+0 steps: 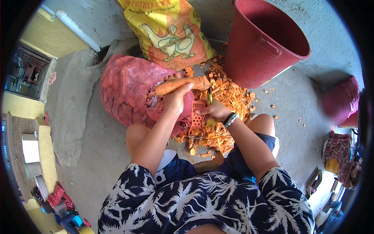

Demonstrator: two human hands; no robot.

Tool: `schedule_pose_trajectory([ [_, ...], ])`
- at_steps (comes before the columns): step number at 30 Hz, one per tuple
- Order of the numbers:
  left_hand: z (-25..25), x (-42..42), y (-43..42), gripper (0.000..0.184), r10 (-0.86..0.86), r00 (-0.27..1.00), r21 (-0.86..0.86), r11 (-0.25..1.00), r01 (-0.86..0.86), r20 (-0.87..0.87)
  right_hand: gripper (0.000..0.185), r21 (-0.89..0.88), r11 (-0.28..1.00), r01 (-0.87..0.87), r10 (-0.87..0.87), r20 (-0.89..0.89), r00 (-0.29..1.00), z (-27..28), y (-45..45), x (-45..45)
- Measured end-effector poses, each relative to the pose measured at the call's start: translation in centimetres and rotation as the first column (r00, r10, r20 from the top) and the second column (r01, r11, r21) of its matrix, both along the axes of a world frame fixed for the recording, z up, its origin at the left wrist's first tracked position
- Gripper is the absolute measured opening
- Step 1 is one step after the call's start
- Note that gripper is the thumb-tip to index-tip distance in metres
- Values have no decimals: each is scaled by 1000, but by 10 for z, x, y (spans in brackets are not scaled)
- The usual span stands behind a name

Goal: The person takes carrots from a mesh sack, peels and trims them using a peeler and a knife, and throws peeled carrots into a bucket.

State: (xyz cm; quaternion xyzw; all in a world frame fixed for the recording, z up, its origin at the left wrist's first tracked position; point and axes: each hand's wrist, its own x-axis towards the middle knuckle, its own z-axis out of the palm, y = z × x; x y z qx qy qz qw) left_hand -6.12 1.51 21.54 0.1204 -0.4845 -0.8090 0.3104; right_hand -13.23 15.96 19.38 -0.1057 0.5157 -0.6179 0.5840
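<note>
Left hand [176, 102]: grasping a thick carrot [182, 84]
Right hand [218, 110]: clenched around what looks like a knife [210, 96]
Peelings [235, 98]: heaped below

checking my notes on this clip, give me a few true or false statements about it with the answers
1. The left hand holds a carrot. True.
2. The bracelets are on the left wrist. False: the bracelets are on the right wrist.
3. The red bucket is to the right of the yellow sack. True.
4. The mesh sack is green. False: the mesh sack is pinkish red.
5. Orange peelings lie in a heap on the floor. True.
</note>
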Motion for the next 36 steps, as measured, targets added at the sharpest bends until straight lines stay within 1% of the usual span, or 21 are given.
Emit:
schedule_pose_trajectory([
  [1, 0, 1, 2, 27, -64, 998, 214, 975, 58, 18, 39, 149, 989, -4, 62, -387, 920, 13, 0, 2],
  [2, 0, 2, 3, 32, -129, 991, 419, 901, 108, 21, 39, 152, 988, -4, 63, -390, 919, 9, -1, 1],
  [4, -7, 3, 3, 31, -150, 987, 475, 874, 104, 59, 38, 41, 995, 91, -45, -624, 780, 19, -7, 5],
  [5, -10, 4, 3, 32, -156, 983, 210, 969, 132, 101, 40, 202, 978, 51, 59, -504, 861, 27, -1, 4],
  [6, -10, 5, 3, 34, -149, 978, -71, 984, 161, 143, 40, 201, 978, 51, 59, -504, 862, 19, -2, 3],
  [7, -2, 2, 6, 36, -212, 977, -194, 958, 210, 8, 42, 255, 965, -59, 127, -259, 957, -3, -4, -1],
  [9, 12, 2, 29, 38, -312, 949, -386, 870, 308, 55, 46, 71, 993, -89, 114, -639, 761, -50, -7, -3],
  [10, 27, 3, 40, 38, -245, 969, -534, 814, 230, 44, 49, -8, 996, -94, 52, -792, 608, -73, -9, -4],
  [12, 26, -6, 33, 36, -209, 978, 12, 978, 208, 28, 39, 96, 971, 218, -140, -511, 848, -66, -4, 7],
  [13, 16, -10, 14, 33, -245, 970, 92, 966, 243, 7, 38, 195, 908, 372, -276, -391, 878, -48, -4, 12],
  [14, 7, -4, -9, 28, -407, 912, 266, 875, 404, -46, 41, 438, 840, 320, -122, -421, 899, -70, -3, -6],
  [16, 1, -1, -31, 35, -384, 918, 431, 815, 387, -99, 27, 243, 826, 509, -362, -463, 809, -56, 1, -18],
  [18, 5, -1, -32, 37, -320, 940, 448, 828, 338, -118, 18, 100, 724, 683, -631, -306, 713, -41, 6, -37],
  [20, 26, 0, -22, 37, -241, 940, 599, 725, 340, -242, 13, -116, 720, 684, -690, -216, 690, -17, 14, -58],
  [21, 31, -3, -17, 38, -100, 985, 714, 680, 169, -138, 13, -178, 712, 679, -702, -179, 689, 5, 13, -61],
  [22, 23, -2, -20, 38, -88, 987, 716, 680, 160, -138, 12, -239, 701, 672, -709, -137, 691, 25, 10, -63],
  [24, 4, 0, -27, 38, -333, 904, 636, 644, 425, -268, 18, -266, 694, 669, -714, -138, 687, 43, 4, -62],
  [26, -7, -3, -25, 34, -326, 921, 655, 652, 383, -214, 22, -300, 754, 584, -651, -226, 725, 42, 1, -57],
  [29, -21, -13, -19, 33, -192, 981, 655, 746, 120, 40, 24, -312, 781, 540, -615, -239, 751, 34, -3, -41],
  [34, -16, -15, -10, 37, -234, 968, 662, 741, 117, 91, 27, -238, 836, 494, -548, -335, 767, 40, -8, -32],
  [36, -2, -13, -5, 39, -211, 947, 611, 791, 19, 243, 30, -219, 856, 469, -517, -405, 754, 39, -12, -32],
])
